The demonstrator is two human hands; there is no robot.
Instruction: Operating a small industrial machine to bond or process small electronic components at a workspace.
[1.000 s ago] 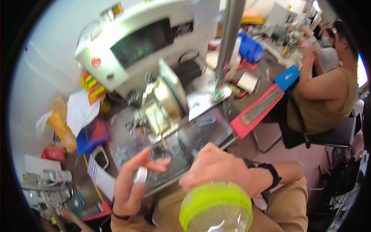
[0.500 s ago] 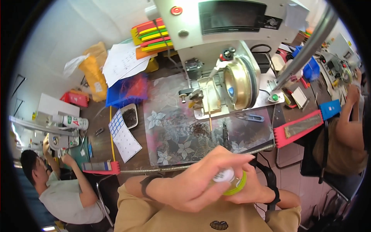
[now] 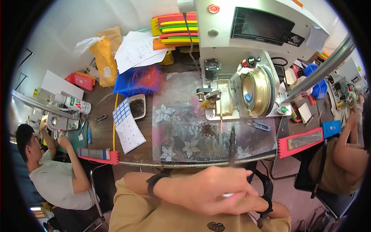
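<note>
In front of my body, my left hand (image 3: 203, 189) reaches across and lies over my right hand (image 3: 253, 203). The left fingers are curled and a little blurred. Between the hands shows a sliver of a small bottle's white cap (image 3: 228, 195); the rest of the bottle is covered. My right fingers are mostly hidden behind the left hand, around the bottle. Beyond them on the patterned mat (image 3: 174, 145) lie dark tweezers (image 3: 232, 141), pointing away from me, and a loose heap of fine dark wire pieces (image 3: 208, 130).
A machine with a brass-coloured bowl (image 3: 249, 96) and a dark screen (image 3: 262, 26) stands behind the mat. Blue-handled snips (image 3: 259, 125), a white dish of dark pieces (image 3: 137, 107), a blue bin (image 3: 131, 87) and pink trays (image 3: 299, 143) lie around. People sit at both sides.
My view has shifted, so the bench appears further right. The left hand has turned over the bottle, covering its cap and yellow-green ring, which showed before.
</note>
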